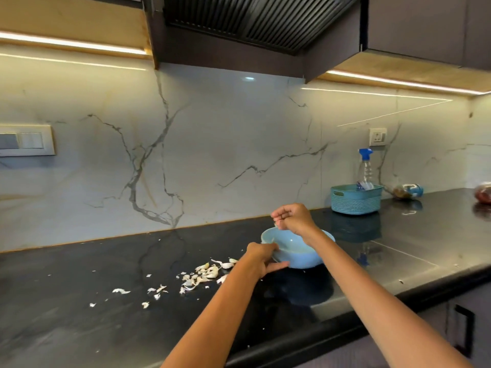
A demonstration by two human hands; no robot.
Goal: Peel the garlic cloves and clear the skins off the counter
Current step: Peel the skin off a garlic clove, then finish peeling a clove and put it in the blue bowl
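Note:
A light blue bowl (300, 254) sits tilted on the black counter (79, 301). My left hand (261, 257) grips its near-left rim. Above the bowl's far rim, my right hand (292, 217) is closed, with a small pale piece, maybe a garlic clove or skin, showing at its fingertips. Left of the bowl lies a pile of garlic skins and cloves (204, 273). More skin scraps (121, 290) are scattered further left on the counter. The inside of the bowl looks bare where I can see it.
A teal slatted basket (354, 199) stands at the back right with a blue-capped spray bottle (366, 166) behind it. A jar (406, 191) lies on its side beside it. A red-filled bag (483, 192) sits at the far right edge. A range hood hangs overhead.

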